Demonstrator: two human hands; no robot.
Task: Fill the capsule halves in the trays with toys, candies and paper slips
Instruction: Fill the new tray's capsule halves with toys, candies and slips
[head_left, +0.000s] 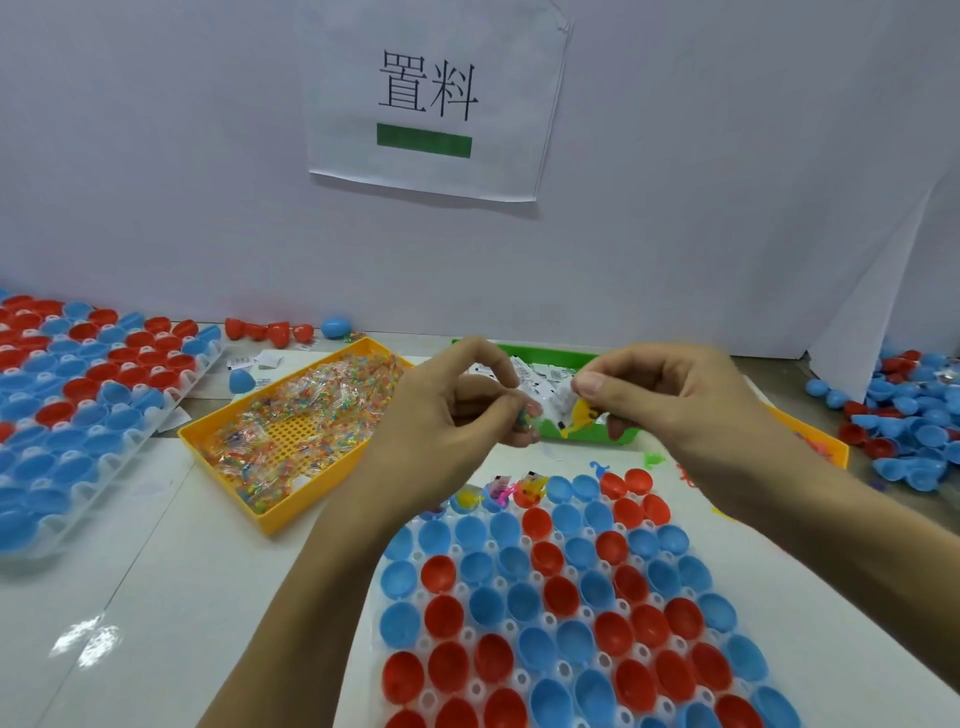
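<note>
Left hand (457, 400) pinches a clear packet of multicoloured candy beads (529, 420) while right hand (670, 395) pinches a yellow plastic toy figure (581, 415) with a white paper slip (558, 397), probably gathering one set above the clear tray of red and blue capsule halves (571, 597), mostly unfilled.

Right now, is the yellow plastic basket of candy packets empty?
No, the yellow plastic basket holds many clear candy packets.

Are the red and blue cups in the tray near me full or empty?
Mostly empty. In the near tray, only a few capsule halves in the far row hold toys and slips; the others show bare insides.
</note>
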